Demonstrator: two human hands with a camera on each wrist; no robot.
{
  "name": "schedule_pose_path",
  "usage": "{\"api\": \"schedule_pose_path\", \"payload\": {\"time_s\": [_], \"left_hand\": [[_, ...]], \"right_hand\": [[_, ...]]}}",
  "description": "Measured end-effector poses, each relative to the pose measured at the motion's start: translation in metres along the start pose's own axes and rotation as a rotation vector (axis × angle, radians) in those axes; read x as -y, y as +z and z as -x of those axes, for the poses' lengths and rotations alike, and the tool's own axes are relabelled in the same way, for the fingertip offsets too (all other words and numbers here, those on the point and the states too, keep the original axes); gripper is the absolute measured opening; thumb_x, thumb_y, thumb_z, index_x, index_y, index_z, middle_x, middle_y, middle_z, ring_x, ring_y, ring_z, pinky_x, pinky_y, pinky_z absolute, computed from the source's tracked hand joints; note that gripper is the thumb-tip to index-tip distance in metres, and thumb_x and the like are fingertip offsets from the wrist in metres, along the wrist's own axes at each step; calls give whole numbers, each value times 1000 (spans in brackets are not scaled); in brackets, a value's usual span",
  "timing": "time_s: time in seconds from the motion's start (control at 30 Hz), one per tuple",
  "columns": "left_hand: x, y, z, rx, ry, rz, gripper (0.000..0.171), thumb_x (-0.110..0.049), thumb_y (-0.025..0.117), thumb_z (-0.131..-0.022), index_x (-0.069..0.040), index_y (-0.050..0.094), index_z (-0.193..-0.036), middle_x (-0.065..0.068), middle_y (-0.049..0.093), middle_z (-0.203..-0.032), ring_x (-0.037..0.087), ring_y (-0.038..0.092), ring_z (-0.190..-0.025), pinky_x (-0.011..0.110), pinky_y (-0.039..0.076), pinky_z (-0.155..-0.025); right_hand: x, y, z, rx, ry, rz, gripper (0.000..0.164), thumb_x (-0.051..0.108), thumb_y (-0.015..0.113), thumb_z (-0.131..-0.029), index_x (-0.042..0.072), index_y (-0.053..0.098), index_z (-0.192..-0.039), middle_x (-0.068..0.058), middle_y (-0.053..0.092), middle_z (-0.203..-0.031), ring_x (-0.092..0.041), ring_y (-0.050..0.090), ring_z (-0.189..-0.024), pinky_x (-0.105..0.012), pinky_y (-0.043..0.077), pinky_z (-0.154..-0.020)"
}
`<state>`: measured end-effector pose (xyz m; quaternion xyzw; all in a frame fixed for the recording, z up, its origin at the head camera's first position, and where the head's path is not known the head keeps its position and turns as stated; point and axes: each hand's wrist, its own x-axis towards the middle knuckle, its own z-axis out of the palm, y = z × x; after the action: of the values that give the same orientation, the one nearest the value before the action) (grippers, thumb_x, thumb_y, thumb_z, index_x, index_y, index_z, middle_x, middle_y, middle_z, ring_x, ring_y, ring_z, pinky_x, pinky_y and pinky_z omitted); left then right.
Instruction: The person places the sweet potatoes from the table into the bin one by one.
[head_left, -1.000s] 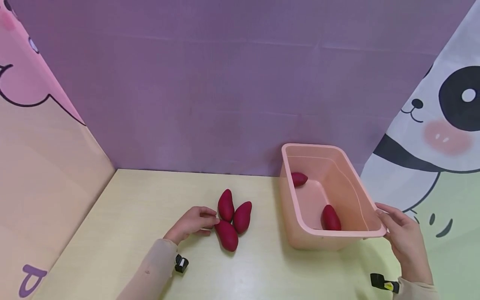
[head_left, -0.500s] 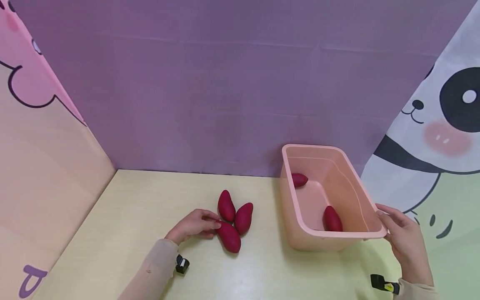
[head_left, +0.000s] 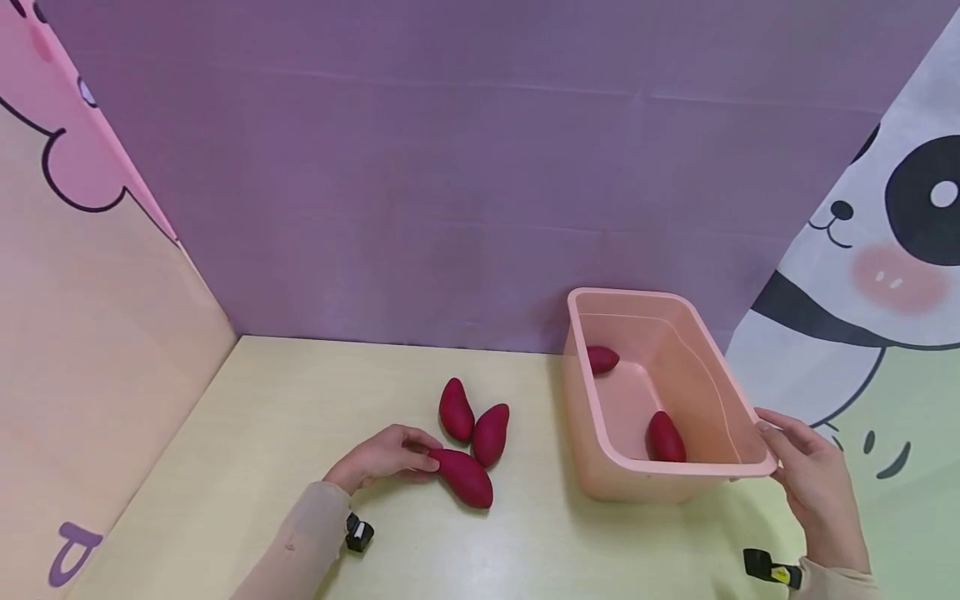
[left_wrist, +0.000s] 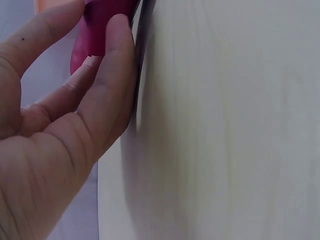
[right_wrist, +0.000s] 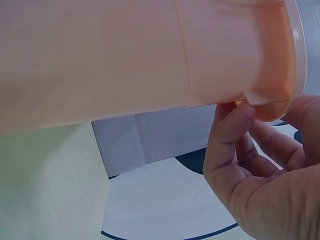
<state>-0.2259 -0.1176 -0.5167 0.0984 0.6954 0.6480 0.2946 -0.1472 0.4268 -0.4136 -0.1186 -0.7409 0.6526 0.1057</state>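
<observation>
My left hand (head_left: pixel 386 457) pinches the stem end of a dark red sweet potato (head_left: pixel 465 479) between thumb and fingers, low over the table. In the left wrist view the pinched sweet potato (left_wrist: pixel 100 27) shows at the top edge, partly hidden by the fingers. Just behind it lie a second sweet potato (head_left: pixel 455 411) and a third sweet potato (head_left: pixel 491 435), side by side. On the right, my right hand (head_left: pixel 813 475) grips the near right corner of a pink plastic bin (head_left: pixel 652 468). The right wrist view shows fingers curled under the rim (right_wrist: pixel 299 55).
Inside the bin lie one sweet potato (head_left: pixel 602 359) at the far left, partly hidden by the wall, and another sweet potato (head_left: pixel 665 437) near the front. A purple cloth (head_left: pixel 450 167) hangs behind the pale wooden table (head_left: pixel 300 392). Printed cloths flank both sides.
My left hand has closed on the nearest sweet potato, whose far end has swung right, away from the other two. My right hand stays on the bin's corner.
</observation>
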Motion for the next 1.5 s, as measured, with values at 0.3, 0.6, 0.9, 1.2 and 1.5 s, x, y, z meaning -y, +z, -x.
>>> {"api": "schedule_pose_path", "payload": {"time_s": [0.3, 0.6, 0.9, 1.2, 1.5], "left_hand": [[1, 2, 1, 13, 22, -17, 34, -4, 74, -90, 11, 63, -118, 14, 68, -104, 23, 67, -93, 39, 58, -88], [3, 7, 2, 24, 31, 6, 32, -3, 72, -90, 12, 64, -118, 14, 69, -103, 23, 69, -93, 41, 57, -90], [7, 9, 3, 2, 48, 54, 33, -8, 76, -89, 8, 65, -117, 14, 70, -99, 26, 70, -93, 42, 57, -88], [-14, 17, 1, -71, 90, 93, 37, -15, 77, -89, 6, 65, -118, 13, 71, -98, 36, 69, -97, 43, 57, -88], [-61, 30, -13, -172, 175, 133, 36, -12, 78, -89, 4, 66, -118, 13, 71, -102, 34, 70, -98, 40, 57, -88]], "right_hand": [[3, 1, 0, -6, -7, 7, 23, 20, 68, -98, 14, 72, -119, 15, 68, -95, -1, 66, -84, -22, 59, -63], [4, 1, 0, -12, 5, 19, 21, 20, 67, -98, 15, 71, -119, 15, 67, -95, -1, 65, -83, -22, 59, -63], [3, 2, 0, -8, 6, 0, 24, 22, 69, -97, 13, 71, -120, 14, 68, -95, -1, 66, -84, -22, 59, -64], [2, 2, 1, -22, 19, 10, 23, 20, 67, -98, 14, 71, -119, 15, 67, -95, -1, 65, -83, -22, 59, -64], [3, 4, 1, -14, 12, -9, 21, 22, 70, -96, 15, 73, -116, 14, 69, -94, -2, 66, -83, -23, 59, -63]]}}
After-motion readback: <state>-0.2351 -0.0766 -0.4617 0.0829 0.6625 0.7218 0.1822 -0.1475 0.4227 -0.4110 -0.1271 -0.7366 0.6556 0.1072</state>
